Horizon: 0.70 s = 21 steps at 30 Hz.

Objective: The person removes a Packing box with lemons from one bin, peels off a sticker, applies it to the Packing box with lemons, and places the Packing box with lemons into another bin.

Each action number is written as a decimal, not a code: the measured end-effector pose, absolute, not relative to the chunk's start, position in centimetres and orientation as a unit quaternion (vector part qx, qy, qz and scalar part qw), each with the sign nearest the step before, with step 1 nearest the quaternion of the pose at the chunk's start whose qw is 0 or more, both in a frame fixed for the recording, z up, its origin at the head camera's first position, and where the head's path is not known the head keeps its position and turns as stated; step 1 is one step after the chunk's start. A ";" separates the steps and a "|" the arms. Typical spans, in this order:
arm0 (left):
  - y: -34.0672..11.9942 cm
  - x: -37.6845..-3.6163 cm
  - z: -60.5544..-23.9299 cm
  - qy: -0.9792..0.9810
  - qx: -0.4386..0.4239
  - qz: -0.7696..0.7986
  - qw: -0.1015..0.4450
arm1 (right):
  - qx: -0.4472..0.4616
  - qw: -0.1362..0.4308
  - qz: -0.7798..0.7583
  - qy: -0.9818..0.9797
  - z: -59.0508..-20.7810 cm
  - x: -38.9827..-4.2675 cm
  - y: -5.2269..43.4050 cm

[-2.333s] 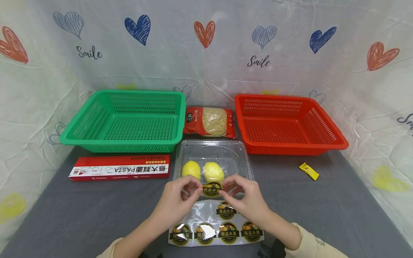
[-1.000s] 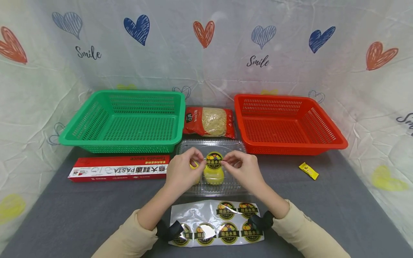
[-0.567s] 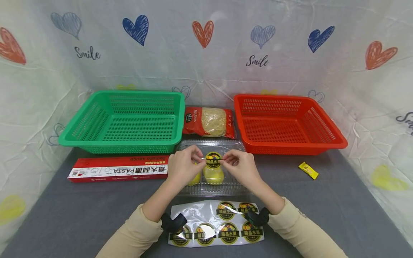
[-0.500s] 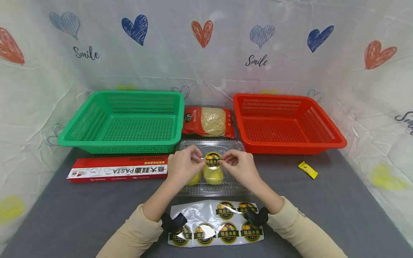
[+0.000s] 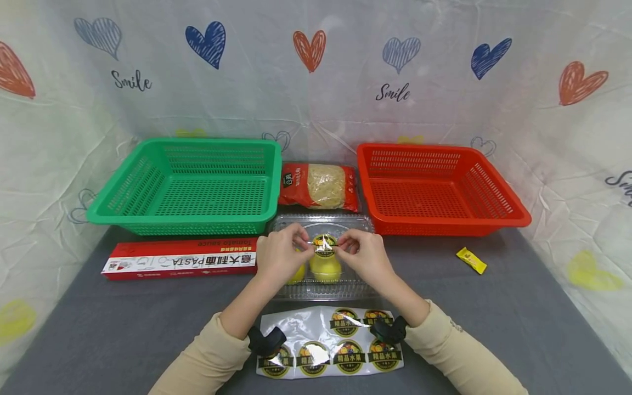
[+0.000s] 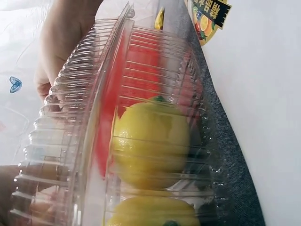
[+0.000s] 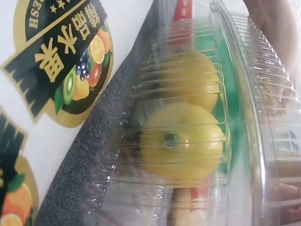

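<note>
A clear plastic clamshell box [image 5: 348,289] sits mid-table with two yellow lemons [image 5: 326,268] inside. Above its lid, my left hand [image 5: 303,246] and right hand [image 5: 344,247] each pinch one edge of a round black-and-gold fruit sticker [image 5: 324,245], held nearly flat just over the lid. The left wrist view shows the ribbed box [image 6: 70,141] close up with a lemon [image 6: 150,141] inside. The right wrist view shows the lemons [image 7: 181,143] through the box wall. A glossy sticker sheet [image 5: 296,329] with several stickers lies in front of the box.
A green basket [image 5: 182,144] stands at the back left and a red basket [image 5: 444,149] at the back right, with a noodle pack [image 5: 320,186] between them. A red pasta box [image 5: 180,261] lies left of the clamshell. A small yellow candy [image 5: 471,260] lies to the right.
Both hands carried the sticker from the near edge of the box up over its lid. In the last half second the sticker has sunk a little and tilted flatter.
</note>
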<state>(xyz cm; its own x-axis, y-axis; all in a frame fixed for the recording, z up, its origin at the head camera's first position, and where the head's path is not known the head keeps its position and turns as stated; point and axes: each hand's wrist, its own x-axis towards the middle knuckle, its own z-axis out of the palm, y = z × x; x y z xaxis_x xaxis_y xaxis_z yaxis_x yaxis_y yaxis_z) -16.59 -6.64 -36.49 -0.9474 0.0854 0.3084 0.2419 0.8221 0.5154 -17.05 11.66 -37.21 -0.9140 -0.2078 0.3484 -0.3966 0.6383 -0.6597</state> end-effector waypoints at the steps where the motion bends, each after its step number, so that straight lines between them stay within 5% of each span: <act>1: -6.6 -16.6 -36.5 -0.946 -0.088 -0.278 0.139 | 0.170 0.123 0.387 -0.898 -37.2 -17.1 11.6; 21: -6.0 -16.9 -36.7 -0.972 -0.111 -0.174 0.117 | 0.167 0.107 0.232 -0.952 -37.0 -17.9 10.6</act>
